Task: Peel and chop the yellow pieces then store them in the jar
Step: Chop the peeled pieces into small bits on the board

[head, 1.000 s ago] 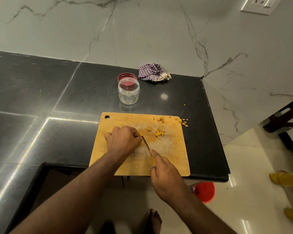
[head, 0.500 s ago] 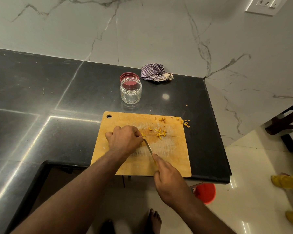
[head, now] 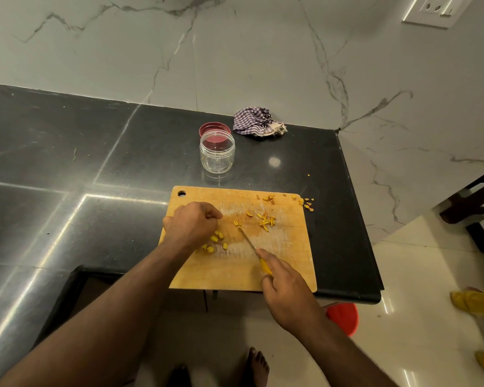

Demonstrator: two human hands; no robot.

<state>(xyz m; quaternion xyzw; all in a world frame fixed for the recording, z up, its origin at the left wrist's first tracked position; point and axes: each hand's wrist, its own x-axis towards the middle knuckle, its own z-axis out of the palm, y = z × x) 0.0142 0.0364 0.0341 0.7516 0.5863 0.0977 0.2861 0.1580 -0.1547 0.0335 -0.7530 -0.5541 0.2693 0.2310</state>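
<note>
A wooden cutting board (head: pixel 285 263) is laid at the near edge of the dark surface (head: pixel 67 169), close to its right corner, with its hanging hole at the far left corner of the board. The left hand (head: pixel 192 226) is rested on the left part of the board with its fingers curled into a fist; whether anything is pinched inside it cannot be told. Just beside and partly under that hand, a cluster of chopped yellow pieces (head: pixel 217 241) is spread on the board. A second scatter of thinner yellow slivers (head: pixel 264 220) is seen toward the far right part of the board, and a few yellow scraps (head: pixel 308 205) are strewn at the board's far right corner, some of them on the surface itself.

A knife (head: pixel 248 241) with a yellow handle is gripped by the right hand (head: pixel 288 294), fingers wrapped round the handle and the forefinger laid along its top. The blade is angled toward the far left, its tip near the middle of the board, between the two groups of pieces.

Beyond the far edge of the board, an open clear jar (head: pixel 217 155) is stood upright on the surface, apart from the board. A red lid (head: pixel 214 128) is placed just behind it, and a crumpled checked cloth (head: pixel 256 124) is left near the far edge of the surface, by the wall.
</note>
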